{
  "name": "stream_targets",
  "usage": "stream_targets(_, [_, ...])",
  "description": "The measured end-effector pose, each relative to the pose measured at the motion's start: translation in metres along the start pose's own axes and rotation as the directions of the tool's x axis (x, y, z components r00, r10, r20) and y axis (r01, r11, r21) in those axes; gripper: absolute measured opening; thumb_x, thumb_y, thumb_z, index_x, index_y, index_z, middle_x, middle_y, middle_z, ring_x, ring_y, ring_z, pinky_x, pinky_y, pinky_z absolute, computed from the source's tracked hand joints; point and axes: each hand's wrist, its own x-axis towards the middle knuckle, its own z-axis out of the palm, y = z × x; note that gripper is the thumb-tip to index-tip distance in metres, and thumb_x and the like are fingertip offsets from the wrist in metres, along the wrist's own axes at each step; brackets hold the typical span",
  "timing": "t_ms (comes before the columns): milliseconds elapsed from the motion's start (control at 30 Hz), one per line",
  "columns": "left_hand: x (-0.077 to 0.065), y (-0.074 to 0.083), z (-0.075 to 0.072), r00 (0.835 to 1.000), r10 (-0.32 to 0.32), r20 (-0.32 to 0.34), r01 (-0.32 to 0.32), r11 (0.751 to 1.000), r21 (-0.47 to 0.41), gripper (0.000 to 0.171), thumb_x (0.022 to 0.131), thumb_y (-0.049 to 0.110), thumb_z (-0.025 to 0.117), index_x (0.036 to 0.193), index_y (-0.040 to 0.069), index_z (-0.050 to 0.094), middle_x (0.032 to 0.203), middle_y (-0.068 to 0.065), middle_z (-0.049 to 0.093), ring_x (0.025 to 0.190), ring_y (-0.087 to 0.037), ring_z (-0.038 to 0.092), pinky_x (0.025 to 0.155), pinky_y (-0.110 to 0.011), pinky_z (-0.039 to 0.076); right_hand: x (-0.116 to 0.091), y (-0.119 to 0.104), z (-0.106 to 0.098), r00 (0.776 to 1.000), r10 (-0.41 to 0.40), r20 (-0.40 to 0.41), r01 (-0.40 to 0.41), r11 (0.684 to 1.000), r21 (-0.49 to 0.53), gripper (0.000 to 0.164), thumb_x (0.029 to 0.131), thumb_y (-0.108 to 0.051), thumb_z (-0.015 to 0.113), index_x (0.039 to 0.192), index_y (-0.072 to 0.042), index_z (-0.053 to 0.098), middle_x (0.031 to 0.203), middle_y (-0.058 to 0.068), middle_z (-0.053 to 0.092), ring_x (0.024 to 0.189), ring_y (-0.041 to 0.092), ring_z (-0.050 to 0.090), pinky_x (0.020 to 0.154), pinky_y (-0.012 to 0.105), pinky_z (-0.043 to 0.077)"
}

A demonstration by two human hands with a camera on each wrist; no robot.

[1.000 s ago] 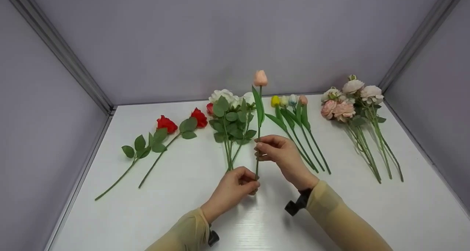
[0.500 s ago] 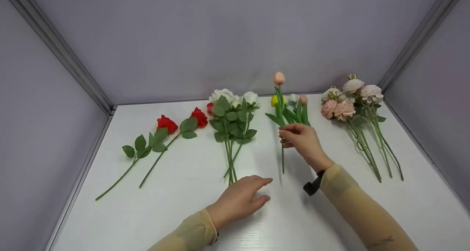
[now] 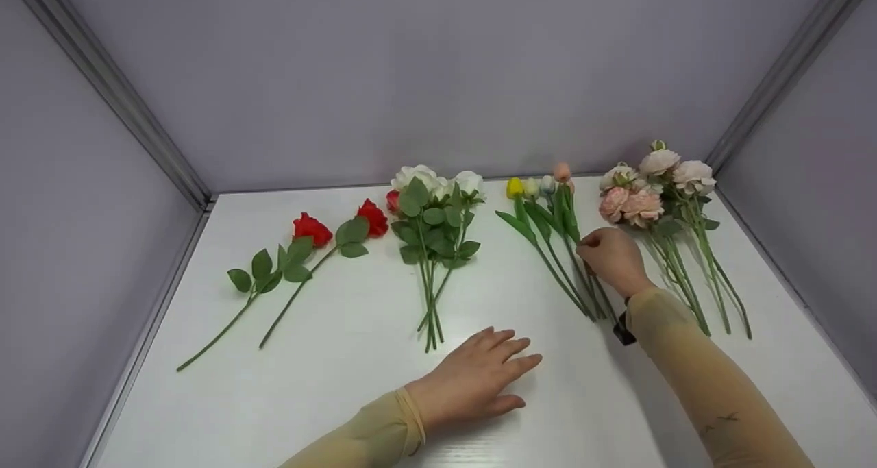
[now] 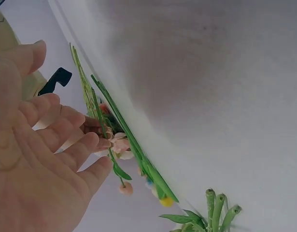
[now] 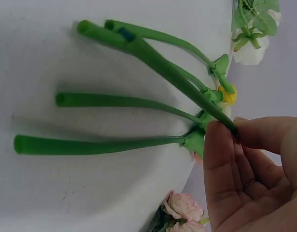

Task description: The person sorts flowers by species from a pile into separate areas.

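A peach tulip (image 3: pixel 562 172) is pinched by its stem between the thumb and fingers of my right hand (image 3: pixel 612 259). In the right wrist view its stem (image 5: pixel 179 82) slants above the table, over the row of tulips lying there. That row has a yellow tulip (image 3: pixel 514 188), a cream tulip (image 3: pixel 531 188), a light blue tulip (image 3: pixel 547 184) and another peach one, mostly hidden behind the held flower. My left hand (image 3: pixel 476 379) is spread over the front middle of the table, palm down, holding nothing. The left wrist view shows its fingers (image 4: pixel 66 130) extended.
Pink and cream peonies (image 3: pixel 643 206) lie at the right. White roses (image 3: pixel 421 179) with crossed stems are in the middle, a red bloom (image 3: pixel 392 201) beside them. Two red roses (image 3: pixel 312 229) lie at the left. Grey panels (image 3: pixel 438 77) enclose the white table (image 3: pixel 308 399).
My left hand has let go of the peach tulip's stem and spread its fingers, shifting slightly right. My right hand has carried the tulip rightward and lowered it over the tulip row.
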Motion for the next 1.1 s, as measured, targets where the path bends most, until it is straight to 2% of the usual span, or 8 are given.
stream_targets(200, [-0.002, -0.001, 0.003, 0.999, 0.000, 0.032, 0.001, 1.000, -0.029, 0.063, 0.102, 0.051, 0.059, 0.156, 0.022, 0.045, 0.156, -0.005, 0.045, 0.146, -0.025, 0.038, 0.121, -0.044, 0.029, 0.005, 0.005, 0.005, 1.000, -0.006, -0.013, 0.006, 0.999, -0.040, 0.025, 0.099, -0.016, 0.060, 0.110, 0.004, 0.071, 0.093, 0.015, 0.070, 0.077, 0.025, 0.061, 0.065, 0.037, 0.050])
stream_targets(500, [-0.007, -0.004, 0.005, 1.000, 0.005, 0.024, -0.003, 0.999, -0.052, 0.061, 0.103, 0.050, 0.058, 0.154, 0.020, 0.046, 0.155, -0.006, 0.047, 0.144, -0.026, 0.040, 0.121, -0.044, 0.030, 0.012, 0.009, 0.011, 1.000, 0.003, -0.006, -0.004, 0.999, -0.053, 0.027, 0.100, -0.018, 0.061, 0.111, 0.005, 0.072, 0.098, 0.018, 0.071, 0.077, 0.026, 0.061, 0.065, 0.037, 0.050])
stream_targets(700, [-0.015, -0.011, 0.003, 1.000, -0.011, -0.030, 0.008, 0.997, -0.078, 0.057, 0.104, 0.046, 0.058, 0.153, 0.018, 0.048, 0.153, -0.005, 0.050, 0.143, -0.026, 0.043, 0.121, -0.044, 0.030, 0.007, 0.010, 0.008, 1.000, 0.011, -0.014, -0.012, 0.999, -0.032, 0.033, 0.101, -0.025, 0.062, 0.116, 0.004, 0.070, 0.106, 0.020, 0.070, 0.085, 0.029, 0.063, 0.072, 0.042, 0.053])
stream_targets(800, [-0.024, -0.022, -0.002, 0.994, -0.083, -0.075, 0.077, 0.993, -0.088, 0.051, 0.104, 0.041, 0.060, 0.149, 0.017, 0.054, 0.149, -0.005, 0.054, 0.140, -0.025, 0.047, 0.119, -0.043, 0.033, 0.003, 0.010, 0.006, 1.000, 0.002, -0.027, -0.002, 1.000, -0.028, 0.037, 0.103, -0.027, 0.058, 0.123, 0.004, 0.067, 0.114, 0.022, 0.068, 0.093, 0.033, 0.063, 0.079, 0.048, 0.053])
stream_targets(867, [-0.034, -0.034, -0.006, 0.979, -0.173, -0.108, 0.162, 0.981, -0.103, 0.047, 0.104, 0.037, 0.062, 0.145, 0.015, 0.058, 0.144, -0.004, 0.058, 0.136, -0.024, 0.051, 0.116, -0.043, 0.037, 0.001, 0.008, 0.007, 0.999, -0.020, -0.044, 0.018, 0.999, -0.029, 0.040, 0.105, -0.027, 0.055, 0.128, 0.003, 0.065, 0.119, 0.024, 0.066, 0.099, 0.035, 0.063, 0.084, 0.052, 0.053])
stream_targets(933, [-0.046, -0.050, -0.011, 0.949, -0.282, -0.141, 0.265, 0.956, -0.128, 0.042, 0.103, 0.032, 0.064, 0.140, 0.014, 0.062, 0.138, -0.004, 0.062, 0.131, -0.024, 0.055, 0.113, -0.042, 0.041, 0.000, 0.005, 0.008, 0.997, -0.050, -0.064, 0.049, 0.998, -0.026, 0.041, 0.105, -0.027, 0.052, 0.131, 0.003, 0.063, 0.122, 0.024, 0.064, 0.102, 0.037, 0.062, 0.086, 0.054, 0.052])
stream_targets(1000, [-0.062, -0.068, -0.015, 0.903, -0.394, -0.170, 0.369, 0.915, -0.162, 0.037, 0.102, 0.028, 0.066, 0.136, 0.012, 0.065, 0.133, -0.005, 0.065, 0.126, -0.025, 0.058, 0.109, -0.043, 0.045, -0.001, 0.000, 0.012, 0.992, -0.098, -0.084, 0.096, 0.995, -0.035, 0.041, 0.106, -0.026, 0.052, 0.133, 0.003, 0.062, 0.124, 0.024, 0.063, 0.106, 0.038, 0.061, 0.089, 0.056, 0.051])
stream_targets(1100, [-0.092, -0.100, -0.022, 0.810, -0.547, -0.211, 0.515, 0.836, -0.191, 0.032, 0.100, 0.020, 0.068, 0.130, 0.009, 0.069, 0.127, -0.008, 0.068, 0.120, -0.029, 0.061, 0.102, -0.046, 0.050, -0.003, -0.011, 0.021, 0.978, -0.181, -0.104, 0.175, 0.982, -0.065, 0.039, 0.106, -0.024, 0.055, 0.133, 0.003, 0.063, 0.125, 0.023, 0.063, 0.112, 0.039, 0.060, 0.093, 0.057, 0.049])
